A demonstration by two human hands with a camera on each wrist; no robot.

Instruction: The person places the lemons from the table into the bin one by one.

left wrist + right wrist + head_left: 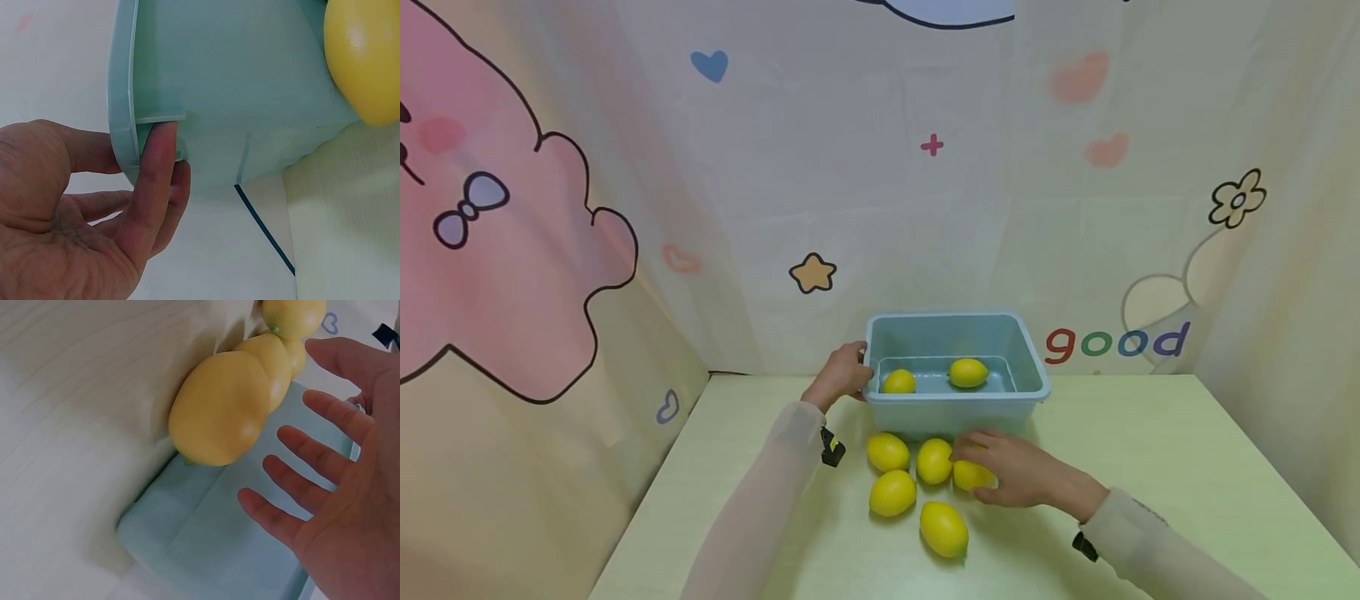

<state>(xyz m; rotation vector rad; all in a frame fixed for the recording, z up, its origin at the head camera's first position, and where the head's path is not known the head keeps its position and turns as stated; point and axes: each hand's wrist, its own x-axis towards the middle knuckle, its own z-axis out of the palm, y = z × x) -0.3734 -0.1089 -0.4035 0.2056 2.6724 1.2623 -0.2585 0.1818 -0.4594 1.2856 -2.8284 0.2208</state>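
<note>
A light blue plastic bin [955, 414] stands at the back of the table with two yellow lemons in it, one at the left [898, 382] and one further right [968, 372]. My left hand [842, 373] grips the bin's left rim; the left wrist view has its fingers curled around the lip [123, 81]. Over the rightmost lemon [972, 476] in front of the bin hovers my right hand [1017, 468], fingers spread and relaxed. In the right wrist view nothing is in its grasp, and a lemon [219, 409] lies just beyond the fingertips.
Several more lemons lie loose on the pale table [1120, 467]: two at the left [887, 452], one in the middle [935, 462] and one nearest me [944, 529]. A printed curtain [865, 183] hangs right behind the bin and along both sides.
</note>
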